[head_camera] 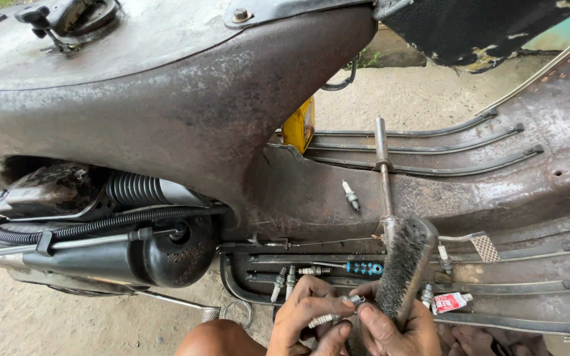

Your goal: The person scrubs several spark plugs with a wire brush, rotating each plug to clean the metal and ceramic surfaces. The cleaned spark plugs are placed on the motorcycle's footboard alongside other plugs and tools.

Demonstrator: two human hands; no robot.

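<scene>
My left hand holds a spark plug by its white body at the bottom of the head view. My right hand grips a wire brush, whose dark bristles stand just right of the plug's metal end. Both hands hover over the rusty floorboard of an old scooter. Several more spark plugs lie on the floorboard's rubber strips just above my left hand, and one lone spark plug rests higher up.
A long socket wrench lies on the floorboard beside a small blue-handled screwdriver. A red-and-white packet lies right of my hands. The open engine bay with a black cylinder and hoses is at left. A yellow can stands behind.
</scene>
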